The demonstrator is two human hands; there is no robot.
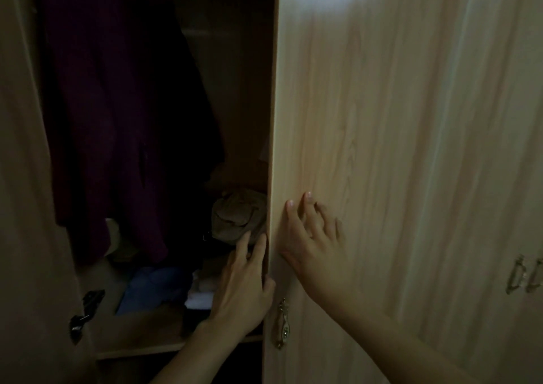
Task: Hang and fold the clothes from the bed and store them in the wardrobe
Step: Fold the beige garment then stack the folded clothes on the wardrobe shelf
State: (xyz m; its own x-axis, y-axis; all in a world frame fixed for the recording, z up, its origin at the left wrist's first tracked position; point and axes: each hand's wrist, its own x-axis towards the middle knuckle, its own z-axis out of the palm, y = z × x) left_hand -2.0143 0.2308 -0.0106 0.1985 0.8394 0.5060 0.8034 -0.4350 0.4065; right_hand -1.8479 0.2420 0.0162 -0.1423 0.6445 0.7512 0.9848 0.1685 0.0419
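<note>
I face a light wooden wardrobe in dim light. Its right door (pixel 396 148) stands partly swung across the opening. My right hand (pixel 311 242) lies flat on the door's front near its edge, fingers spread. My left hand (pixel 246 283) reaches inside along the door's inner edge, fingers straight, thumb at the edge. A dark purple garment (pixel 108 136) hangs inside on the left. Crumpled olive cloth (pixel 235 216) and folded blue and white clothes (pixel 158 286) lie on the wardrobe floor.
The left door (pixel 26 236) is open, with metal hinges (pixel 85 310) on its inner side. A small metal handle (pixel 282 325) hangs on the right door below my hands. Further handles (pixel 523 275) show on the neighbouring door at the right.
</note>
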